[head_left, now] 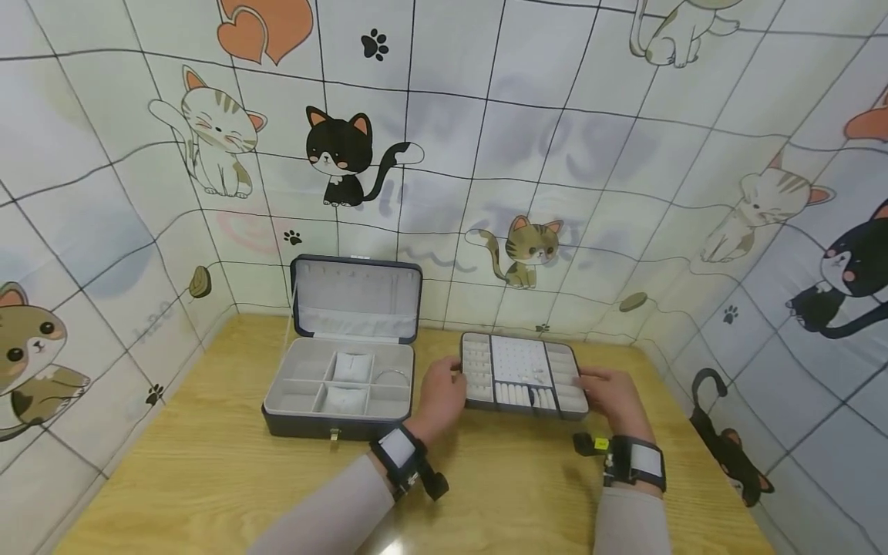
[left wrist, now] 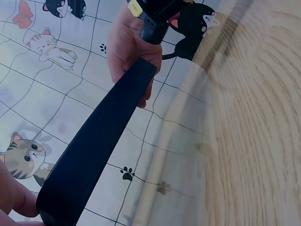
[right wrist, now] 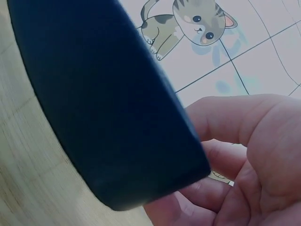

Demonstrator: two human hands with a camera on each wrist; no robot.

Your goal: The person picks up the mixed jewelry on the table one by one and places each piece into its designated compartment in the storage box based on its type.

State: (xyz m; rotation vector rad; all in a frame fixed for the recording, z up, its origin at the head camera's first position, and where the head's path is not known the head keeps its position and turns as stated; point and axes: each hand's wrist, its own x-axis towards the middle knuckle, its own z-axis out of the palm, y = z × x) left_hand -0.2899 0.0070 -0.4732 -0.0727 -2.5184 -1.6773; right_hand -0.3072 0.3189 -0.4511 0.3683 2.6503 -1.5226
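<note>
A shallow dark jewelry tray [head_left: 486, 404] with pale compartments is held up off the table between both hands. My left hand [head_left: 442, 397] grips its left end, and my right hand [head_left: 613, 393] grips the right end, thumb along the upper edge and fingers curled beneath. In the left wrist view the tray's dark side [left wrist: 96, 146] spans from hand to hand. A dark strip stands among the ring rolls at the front, and small pieces dot the white panel [head_left: 516, 358]. Left of the tray stands a dark jewelry box [head_left: 298, 425], its lid [head_left: 357, 301] raised.
Inside the box are white cushions [head_left: 352, 367] in the middle compartments and a thin bangle [head_left: 393, 373] at the right. The box has a metal clasp [head_left: 334, 435]. A wooden table [head_left: 499, 493] lies beneath, with cat-print cloth [head_left: 444, 154] behind and at both sides.
</note>
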